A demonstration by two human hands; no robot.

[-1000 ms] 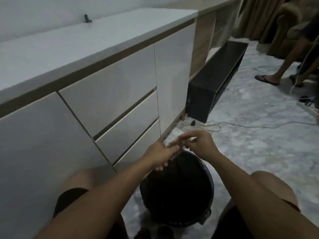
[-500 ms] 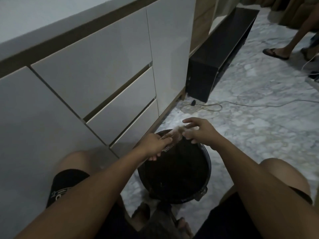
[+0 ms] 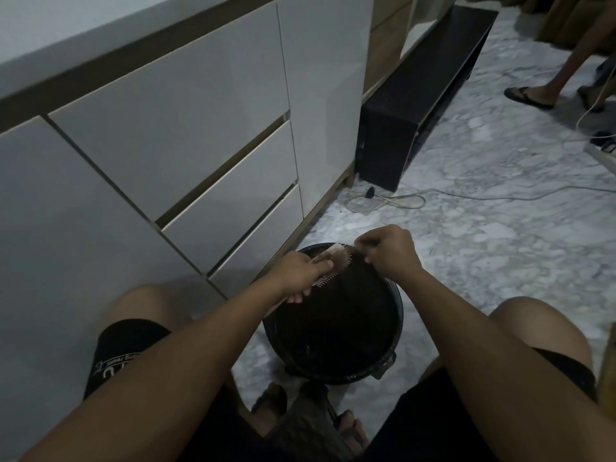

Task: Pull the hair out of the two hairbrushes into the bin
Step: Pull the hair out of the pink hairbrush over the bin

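1. Left hand (image 3: 301,273) grip: clenched around the hairbrush (image 3: 333,266), held over the far rim of the bin (image 3: 333,328), bristles facing up and toward the right.
2. Right hand (image 3: 388,250) grip: fingertips pinched together at the brush's far end, apparently on a tuft of hair; the strands themselves are too fine to be made out.
3. Bin is stood on the floor between the knees, just beside the white cabinet (image 3: 166,128).
4. Only one brush is seen; the second is not in view.
5. Handling judgement: hair is light, soft and tangled round the bristles, so it is best pinched low at the bristle roots and lifted as a mat. Brush body is stiff; bristles flex, so a steady pull is advised.
6. Loose strands cling to fingers and may drift outside the bin.
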